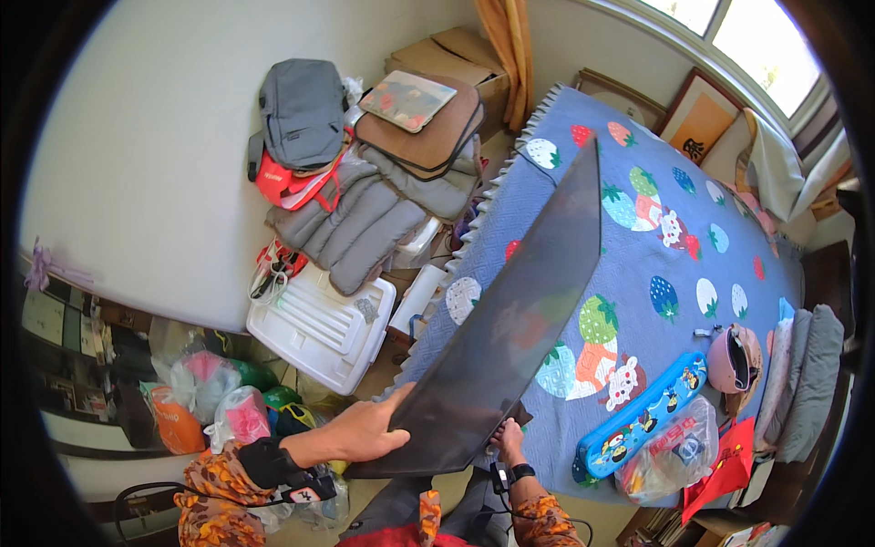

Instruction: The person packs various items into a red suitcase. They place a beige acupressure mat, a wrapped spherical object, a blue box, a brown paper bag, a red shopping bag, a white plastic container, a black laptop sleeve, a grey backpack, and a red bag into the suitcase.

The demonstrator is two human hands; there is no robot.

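A long, dark, see-through panel (499,328) with a thin black edge, apparently a mesh screen, stands tilted in front of me. Its far end reaches over the bed, and the quilt's pattern shows faintly through it. On its left edge, near the close end, my left hand (359,427) grips it with the thumb lying on the near face. Lower down on the right edge, my right hand (508,437) pinches the border between bent fingers. A small dark brown piece (521,414) sticks out beside those fingers; what it is I cannot tell.
A bed with a blue strawberry-print quilt (642,267) fills the right side. On it lie a blue cartoon-print case (642,417), a filled plastic bag (673,451) and a pink helmet (728,362). At left are a white storage box (321,328), a grey backpack (301,113) and bags (205,376).
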